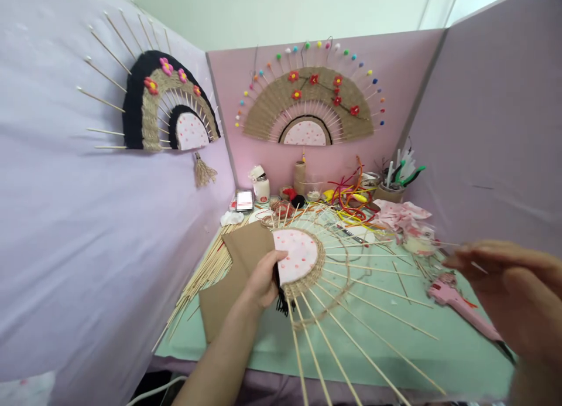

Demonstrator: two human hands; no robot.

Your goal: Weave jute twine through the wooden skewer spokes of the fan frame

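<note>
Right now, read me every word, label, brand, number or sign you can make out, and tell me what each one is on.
Nothing can be read clearly.
White bottle: a red mark on its front, too small to read.
Lit screen beside it: contents too small and blurred to read.

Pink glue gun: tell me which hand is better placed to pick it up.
Probably the right hand: it is the nearer one to the pink glue gun, though blur hides whether it already holds anything. The left hand is farther off and grips the dotted half-round panel.
</note>
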